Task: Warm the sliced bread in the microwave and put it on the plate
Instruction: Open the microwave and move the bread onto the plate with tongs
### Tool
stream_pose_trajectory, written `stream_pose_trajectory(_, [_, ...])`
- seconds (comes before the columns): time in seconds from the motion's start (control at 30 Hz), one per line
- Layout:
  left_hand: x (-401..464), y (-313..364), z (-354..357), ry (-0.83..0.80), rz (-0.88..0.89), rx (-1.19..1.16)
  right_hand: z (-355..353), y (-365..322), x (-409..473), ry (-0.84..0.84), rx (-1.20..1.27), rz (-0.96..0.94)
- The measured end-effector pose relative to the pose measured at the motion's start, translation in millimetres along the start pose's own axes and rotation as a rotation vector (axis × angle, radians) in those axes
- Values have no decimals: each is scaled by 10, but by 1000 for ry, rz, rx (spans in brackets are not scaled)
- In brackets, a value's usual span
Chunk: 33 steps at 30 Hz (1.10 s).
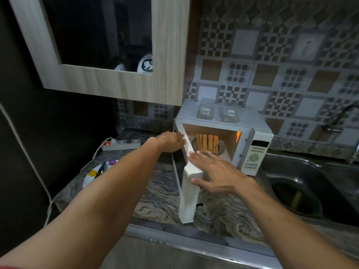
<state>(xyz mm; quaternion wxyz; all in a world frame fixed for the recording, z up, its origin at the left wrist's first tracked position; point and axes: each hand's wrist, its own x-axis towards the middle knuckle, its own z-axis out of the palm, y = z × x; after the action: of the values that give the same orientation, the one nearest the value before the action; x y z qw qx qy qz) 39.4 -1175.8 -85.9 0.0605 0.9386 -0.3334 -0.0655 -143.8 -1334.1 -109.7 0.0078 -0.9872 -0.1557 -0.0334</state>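
Note:
A white microwave (258, 150) stands on the counter by the tiled wall, lit inside. Several bread slices (207, 143) stand upright on its turntable. Its white door (189, 195) swings out towards me, wide open. My left hand (171, 141) holds the door's upper edge near the hinge side, fingers curled over it. My right hand (211, 171) lies with straight fingers against the door's inner face and free edge. The white plate (88, 181) with coloured dots sits at the counter's left, dark tongs lying on it.
An upper cabinet (116, 55) hangs above left of the microwave. A power strip (124, 144) with a red light and white cables lies behind the plate. A steel sink (303, 193) and tap (342, 117) are on the right. Two clear packets (217, 112) lie on the microwave's top.

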Motion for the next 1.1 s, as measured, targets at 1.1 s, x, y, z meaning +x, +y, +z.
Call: stream_pose_trajectory(1.1, [-1036,-2495,721,207,-618,-576,-398,-915,2191,-30,88,-62])
